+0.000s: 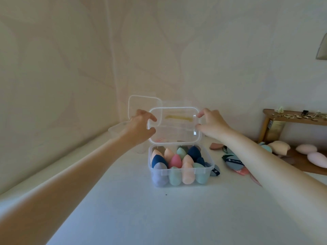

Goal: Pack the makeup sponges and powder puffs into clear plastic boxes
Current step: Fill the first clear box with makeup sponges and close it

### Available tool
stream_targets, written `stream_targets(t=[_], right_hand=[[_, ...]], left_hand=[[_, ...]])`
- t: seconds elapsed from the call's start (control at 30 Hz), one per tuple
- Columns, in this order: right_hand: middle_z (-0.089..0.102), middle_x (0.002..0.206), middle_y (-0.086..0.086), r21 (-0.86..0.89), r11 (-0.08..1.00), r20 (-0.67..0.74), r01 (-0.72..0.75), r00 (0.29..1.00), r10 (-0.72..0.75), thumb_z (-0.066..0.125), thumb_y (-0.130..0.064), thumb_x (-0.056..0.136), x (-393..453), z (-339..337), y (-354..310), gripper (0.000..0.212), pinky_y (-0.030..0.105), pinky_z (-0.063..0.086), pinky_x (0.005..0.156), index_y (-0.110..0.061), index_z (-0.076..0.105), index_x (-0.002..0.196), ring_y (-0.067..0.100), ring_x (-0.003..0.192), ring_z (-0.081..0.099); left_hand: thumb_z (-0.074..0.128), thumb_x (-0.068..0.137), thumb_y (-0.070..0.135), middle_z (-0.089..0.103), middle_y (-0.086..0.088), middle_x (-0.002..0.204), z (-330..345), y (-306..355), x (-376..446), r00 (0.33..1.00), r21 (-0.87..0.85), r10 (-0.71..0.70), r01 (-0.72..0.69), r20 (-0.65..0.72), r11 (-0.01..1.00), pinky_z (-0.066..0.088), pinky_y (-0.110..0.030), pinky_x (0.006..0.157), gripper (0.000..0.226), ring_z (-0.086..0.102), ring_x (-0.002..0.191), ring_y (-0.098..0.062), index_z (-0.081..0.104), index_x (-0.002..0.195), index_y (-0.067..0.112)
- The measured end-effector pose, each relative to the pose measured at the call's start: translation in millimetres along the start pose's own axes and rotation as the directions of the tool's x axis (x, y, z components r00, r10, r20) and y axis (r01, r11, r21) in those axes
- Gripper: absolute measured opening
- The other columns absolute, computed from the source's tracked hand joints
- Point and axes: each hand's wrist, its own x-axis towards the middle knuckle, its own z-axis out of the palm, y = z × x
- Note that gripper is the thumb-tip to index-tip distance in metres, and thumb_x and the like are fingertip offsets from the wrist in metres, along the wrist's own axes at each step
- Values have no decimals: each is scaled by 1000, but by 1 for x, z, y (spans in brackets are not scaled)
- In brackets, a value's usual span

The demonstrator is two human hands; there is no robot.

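The white table (123, 209) carries the work, with a wooden side shelf (292, 119) well apart at the far right.

At centre stands the clear plastic box (180, 171), its long axis running left to right. It is filled with upright makeup sponges (175, 160) in peach, navy, pink, green and lavender, standing in rows with their tips at about rim height.

The hinged lid (175, 125) stands raised at the box's far edge, attached there and tilted slightly toward the person. Its long axis matches the box's. A yellowish mark shows through the lid; what it is cannot be told.

The left hand (141, 126) grips the lid's left short edge, fingers and thumb curled round it. The right hand (212, 123) pinches the right short edge. Both hands sit level and equally near, one at each end of the lid.

The box opening lies directly below and nearer than the grip. In my judgement the coming move is to swing the lid forward and down about the far hinge until it seats on the rim.

Powder puffs (233, 162) lie loose on the table just right of the box, unpacked. A second clear lid (144, 105) stands behind at the far left.
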Motion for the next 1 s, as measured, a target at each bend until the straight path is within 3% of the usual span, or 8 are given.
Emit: stream_targets(t=[0.13, 0.27, 0.4, 0.5, 0.6, 0.73, 0.87, 1.0], right_hand=[[47, 129, 8, 385, 908, 81, -165, 986, 144, 60, -21, 86, 1, 4, 3, 53, 40, 44, 102, -17, 36, 134, 27, 119, 49], [47, 133, 11, 464, 867, 86, -183, 983, 162, 60, -25, 87, -7, -9, 7, 64, 42, 48, 100, -28, 26, 141, 28, 114, 55], [55, 126, 7, 243, 968, 127, -65, 991, 35, 60, -34, 88, -27, -21, 7, 59, 38, 47, 98, -20, 38, 141, 24, 111, 57], [60, 99, -1, 71, 997, 178, 34, 983, -46, 63, -43, 85, -50, -28, 1, 47, 22, 41, 73, -11, 60, 119, 13, 89, 55], [57, 117, -6, -129, 987, 299, 93, 953, -51, 71, -45, 77, -77, -23, -4, 57, 23, 40, 82, -19, 57, 125, 17, 111, 54], [64, 109, -3, -339, 900, 421, 273, 900, -114, 70, -45, 77, -100, -2, -3, 49, 32, 48, 85, -16, 58, 114, 24, 105, 58], [50, 141, -1, -325, 908, 411, 266, 904, -118, 57, -48, 87, -106, -3, 0, 60, 31, 42, 102, -18, 47, 138, 21, 124, 50], [60, 126, 1, -406, 860, 360, 311, 919, -162, 58, -37, 90, -106, 0, 2, 42, 31, 46, 92, -19, 57, 127, 22, 112, 56]], left_hand=[[57, 89, 16, 34, -9, 143, -1, 14, 7, 993, -215, -118, 116, 3, 970, 37, -29, 91, 40, 45, 124, -25, 46, 128, 12], [56, 89, 16, 45, -9, 133, -12, 16, 3, 988, -372, -123, 82, -89, 924, 35, -26, 81, 45, 49, 105, -21, 36, 130, 13], [54, 92, 26, 43, -4, 120, -21, 17, -23, 997, -205, 18, -33, -74, 978, 42, -25, 86, 51, 58, 100, -20, 36, 139, 24], [47, 95, 35, 44, 1, 118, -21, 16, -50, 992, -71, 113, -117, -60, 991, 35, -19, 86, 33, 54, 102, -14, 60, 122, 21], [49, 95, 32, 55, 5, 123, -13, 12, -73, 983, 70, 183, -182, 0, 981, 31, -16, 82, 27, 55, 111, -14, 68, 109, 19], [53, 93, 25, 64, -2, 122, 1, 10, -90, 958, 211, 209, -250, 198, 945, 37, -21, 90, 28, 57, 113, -20, 65, 116, 15], [47, 95, 34, 60, -7, 124, 9, 14, -94, 950, 453, 180, -283, 256, 846, 39, -30, 91, 37, 55, 114, -26, 48, 128, 17], [50, 94, 37, 61, -9, 115, 1, 25, -89, 930, 566, 210, -352, 302, 746, 43, -29, 80, 36, 60, 103, -27, 49, 123, 15]])
